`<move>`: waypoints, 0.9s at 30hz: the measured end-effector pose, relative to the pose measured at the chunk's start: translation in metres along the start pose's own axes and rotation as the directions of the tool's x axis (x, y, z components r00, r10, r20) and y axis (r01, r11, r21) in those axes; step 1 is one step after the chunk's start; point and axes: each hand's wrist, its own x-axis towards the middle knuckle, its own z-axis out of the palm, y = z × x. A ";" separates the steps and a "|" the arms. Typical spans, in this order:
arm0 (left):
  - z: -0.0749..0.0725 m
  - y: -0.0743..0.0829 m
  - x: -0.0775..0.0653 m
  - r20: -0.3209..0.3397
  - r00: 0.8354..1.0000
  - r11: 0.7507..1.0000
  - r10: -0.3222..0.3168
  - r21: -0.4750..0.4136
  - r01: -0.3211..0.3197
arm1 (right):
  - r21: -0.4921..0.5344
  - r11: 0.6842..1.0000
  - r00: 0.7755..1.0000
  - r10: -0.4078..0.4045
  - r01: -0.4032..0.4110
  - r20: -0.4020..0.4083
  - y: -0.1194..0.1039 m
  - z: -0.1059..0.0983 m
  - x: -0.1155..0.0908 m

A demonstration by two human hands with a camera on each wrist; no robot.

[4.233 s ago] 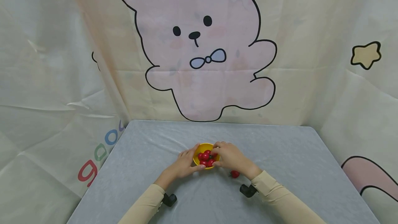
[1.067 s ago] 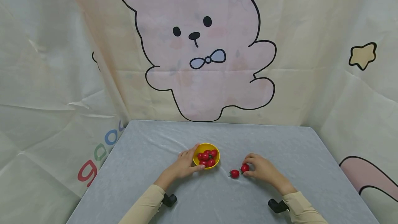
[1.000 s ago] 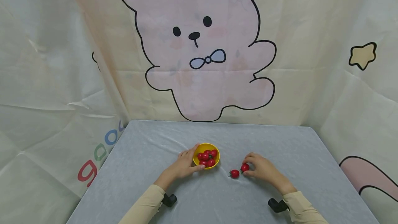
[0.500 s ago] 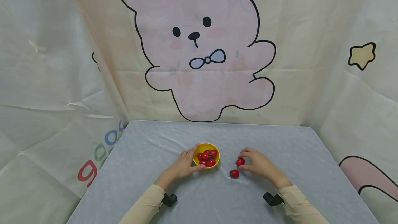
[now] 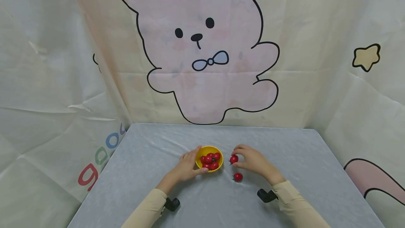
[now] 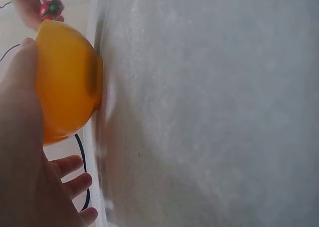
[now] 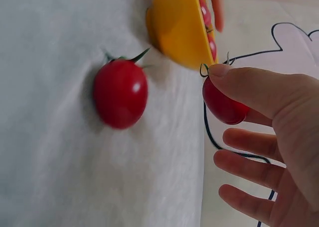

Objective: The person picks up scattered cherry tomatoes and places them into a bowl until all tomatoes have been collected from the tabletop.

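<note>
A yellow bowl (image 5: 198, 163) with several red cherry tomatoes (image 5: 214, 165) stands on the table. My left hand (image 5: 186, 166) holds its left side, thumb at the near rim and index finger at the far rim. In the left wrist view, the other fingers (image 6: 77, 184) stick out past the bowl's wall. Just right of the bowl, my right hand (image 5: 251, 159) pinches a cherry tomato (image 7: 224, 101) between thumb and index finger, green stem outward. Its remaining fingers spread loosely. A second cherry tomato (image 5: 238, 177) lies on the cloth below that hand, seen large in the right wrist view.
A grey-blue cloth covers the table (image 5: 152, 143). Behind it hangs a cream curtain (image 5: 300, 62) printed with a pink bear. Black wrist mounts (image 5: 267, 195) sit under both sleeves.
My right hand left the bowl for the right side of the table, pinched a cherry tomato there, and has since carried it left and farther back towards the bowl. The left hand stays put.
</note>
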 end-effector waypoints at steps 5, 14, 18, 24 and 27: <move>0.000 0.001 -0.001 -0.004 1.000 1.000 -0.013 0.002 0.013 | 0.015 1.000 1.000 -0.007 0.007 0.003 -0.011 -0.002 0.010; 0.002 0.001 -0.002 0.014 0.999 0.999 -0.041 0.008 0.041 | 0.000 0.997 0.997 -0.072 0.072 -0.016 -0.026 -0.003 0.023; 0.003 0.000 -0.001 0.009 0.999 0.999 -0.039 -0.001 0.039 | 0.002 0.998 0.998 -0.069 0.069 -0.007 -0.030 -0.001 0.029; 0.003 -0.001 -0.001 0.006 0.999 0.999 -0.034 -0.001 0.034 | 0.007 0.998 0.998 -0.060 0.060 -0.001 -0.034 -0.001 0.036; 0.003 -0.001 -0.001 0.012 0.999 0.999 -0.038 0.002 0.038 | 0.017 0.998 0.998 -0.057 0.057 0.004 -0.036 0.000 0.038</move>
